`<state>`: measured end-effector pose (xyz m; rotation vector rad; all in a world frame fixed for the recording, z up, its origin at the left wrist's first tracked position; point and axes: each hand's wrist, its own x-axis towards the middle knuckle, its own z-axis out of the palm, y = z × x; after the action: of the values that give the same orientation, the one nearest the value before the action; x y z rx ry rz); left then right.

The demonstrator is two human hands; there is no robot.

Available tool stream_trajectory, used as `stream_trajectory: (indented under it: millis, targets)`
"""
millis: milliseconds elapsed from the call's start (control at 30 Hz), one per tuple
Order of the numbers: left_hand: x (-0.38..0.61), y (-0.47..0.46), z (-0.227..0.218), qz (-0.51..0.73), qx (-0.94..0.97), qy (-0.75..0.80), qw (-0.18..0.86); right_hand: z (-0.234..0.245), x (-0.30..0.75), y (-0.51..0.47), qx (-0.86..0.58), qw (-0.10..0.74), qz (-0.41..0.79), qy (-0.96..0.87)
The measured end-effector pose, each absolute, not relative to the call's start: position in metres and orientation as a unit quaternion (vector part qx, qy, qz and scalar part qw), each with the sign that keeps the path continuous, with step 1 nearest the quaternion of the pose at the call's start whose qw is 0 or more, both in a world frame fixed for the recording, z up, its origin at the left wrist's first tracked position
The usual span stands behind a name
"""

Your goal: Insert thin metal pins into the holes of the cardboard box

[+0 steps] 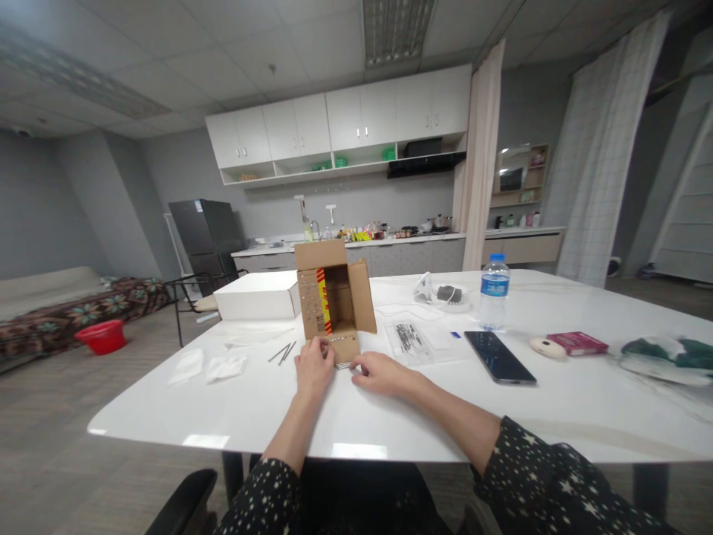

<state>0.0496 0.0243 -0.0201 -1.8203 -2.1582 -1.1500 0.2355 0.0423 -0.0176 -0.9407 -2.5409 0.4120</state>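
Note:
A small open cardboard box (334, 301) with a red and yellow strip stands on the white table (267, 409), its flaps spread. My left hand (313, 368) rests at the box's lower front flap, fingertips touching it. My right hand (379, 371) lies just to the right, fingers curled on the table by a small flat piece under the flap. Whether either hand pinches something is hard to tell.
A white flat box (257, 296) lies behind left, thin metal pins (283, 352) and white wipes (226, 366) to the left. Right of the box are a clear bag (411, 339), a water bottle (493, 292), a black phone (499, 357) and a red packet (576, 342).

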Motion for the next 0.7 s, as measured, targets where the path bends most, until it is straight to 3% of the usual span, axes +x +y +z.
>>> stream_trajectory:
  millis: [700]
  targets:
    - [0.048,0.038,-0.022,-0.362,-0.609,-0.702,0.066,-0.015,0.235,0.041,-0.344,0.194,0.154,-0.906]
